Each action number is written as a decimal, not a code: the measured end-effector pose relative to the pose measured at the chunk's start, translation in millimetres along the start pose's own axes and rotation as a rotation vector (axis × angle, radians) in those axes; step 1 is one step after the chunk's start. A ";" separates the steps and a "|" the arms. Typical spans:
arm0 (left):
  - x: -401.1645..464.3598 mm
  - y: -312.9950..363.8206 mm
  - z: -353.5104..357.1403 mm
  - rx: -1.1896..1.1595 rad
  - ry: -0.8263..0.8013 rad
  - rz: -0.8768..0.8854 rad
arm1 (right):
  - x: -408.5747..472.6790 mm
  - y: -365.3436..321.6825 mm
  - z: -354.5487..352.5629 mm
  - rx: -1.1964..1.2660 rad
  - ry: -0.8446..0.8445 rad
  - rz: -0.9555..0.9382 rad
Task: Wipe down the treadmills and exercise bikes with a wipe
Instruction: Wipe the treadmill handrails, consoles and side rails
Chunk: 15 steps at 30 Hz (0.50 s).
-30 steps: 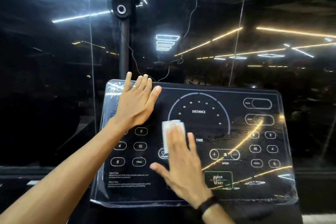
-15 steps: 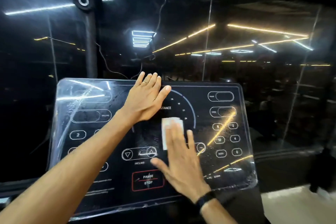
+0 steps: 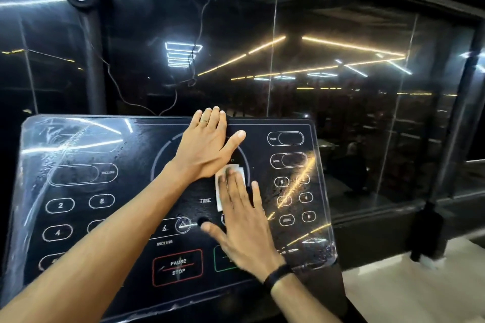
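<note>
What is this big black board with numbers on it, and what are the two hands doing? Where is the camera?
The camera sits on the person's head and looks down, so you see their own arms. The black board is a treadmill's control panel, with buttons for speed and slope and a red pause button. The right hand lies flat and presses a small white wipe on the panel to clean it. The left hand lies flat near the panel's top edge. Behind is dark glass that reflects ceiling lights.

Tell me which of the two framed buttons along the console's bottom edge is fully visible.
The red-framed PAUSE/STOP button. The green-framed button to its right is mostly covered by the right hand, which presses the wipe.
</note>
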<state>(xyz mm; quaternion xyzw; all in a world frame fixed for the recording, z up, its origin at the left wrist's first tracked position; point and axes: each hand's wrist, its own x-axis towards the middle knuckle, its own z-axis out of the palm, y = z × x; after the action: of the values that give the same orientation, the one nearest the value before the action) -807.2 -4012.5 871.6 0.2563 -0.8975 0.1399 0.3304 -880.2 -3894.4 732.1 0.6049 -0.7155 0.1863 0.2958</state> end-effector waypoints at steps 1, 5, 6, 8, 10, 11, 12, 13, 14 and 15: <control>-0.2 2.5 0.3 0.007 0.003 0.004 | 2.6 13.7 -1.2 -0.028 -0.003 -0.007; -2.0 2.4 2.3 0.059 -0.009 0.022 | 31.1 90.6 -18.4 -0.108 0.050 0.236; -2.7 2.2 2.4 0.072 -0.009 0.028 | 30.6 110.2 -20.7 -0.091 0.050 0.309; -2.7 2.5 2.6 0.089 -0.006 0.029 | 13.6 131.8 -16.5 -0.029 0.038 0.428; -1.1 4.4 5.6 0.100 0.002 0.032 | -13.9 117.1 -2.4 0.041 0.035 0.554; -0.1 5.7 7.4 0.108 0.014 0.033 | -26.1 98.5 4.5 0.069 0.037 0.595; 0.6 6.6 9.2 0.114 0.028 0.035 | -35.5 76.7 10.1 0.095 0.020 0.602; 2.0 9.1 11.2 0.117 0.038 0.041 | -40.2 56.9 11.8 0.112 -0.003 0.567; 2.5 9.5 12.2 0.120 0.044 0.044 | -38.9 40.5 11.2 0.122 -0.022 0.496; 3.3 11.0 13.2 0.119 0.048 0.050 | -32.8 32.4 7.1 0.122 -0.031 0.417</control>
<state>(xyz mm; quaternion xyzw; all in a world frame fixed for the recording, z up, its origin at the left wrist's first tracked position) -822.4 -4010.1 863.1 0.2498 -0.8855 0.2073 0.3324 -910.2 -3867.7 708.4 0.4634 -0.8170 0.2769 0.2027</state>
